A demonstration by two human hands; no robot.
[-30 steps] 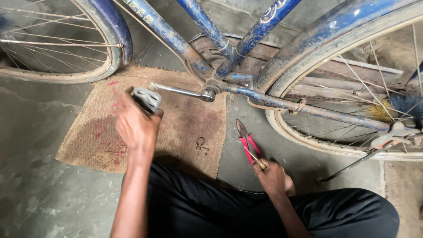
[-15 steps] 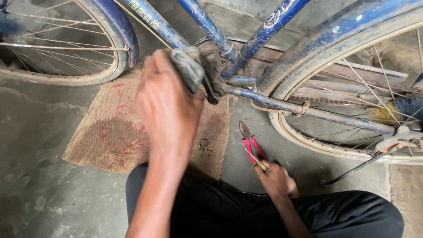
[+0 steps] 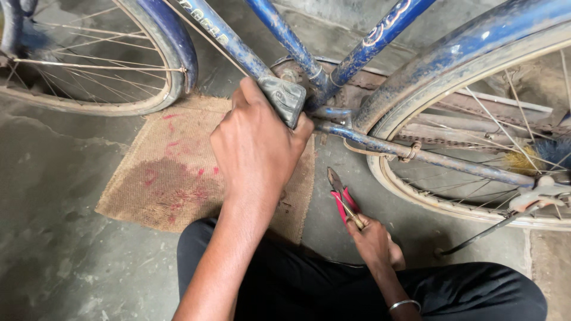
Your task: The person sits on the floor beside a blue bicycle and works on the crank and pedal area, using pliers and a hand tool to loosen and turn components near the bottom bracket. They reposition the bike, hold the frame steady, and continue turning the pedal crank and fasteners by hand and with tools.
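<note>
A worn blue bicycle frame [image 3: 279, 35] stands over me, its tubes meeting at the bottom bracket. My left hand [image 3: 256, 142] grips a grey rubber pedal [image 3: 285, 98] right against that junction, hiding the crank arm. Low on the ground, my right hand [image 3: 372, 241] holds red-handled pliers [image 3: 342, 199] with the jaws pointing away from me, resting on the concrete beside the mat.
A burlap mat [image 3: 157, 178] with red stains lies on the concrete floor under the frame. The front wheel [image 3: 89, 65] is at upper left, the rear wheel [image 3: 476, 178] with chain and kickstand at right. My black-trousered legs fill the bottom.
My left hand has swung the pedal up from over the mat to the bottom bracket. The view has moved closer. My right hand with the pliers has stayed put.
</note>
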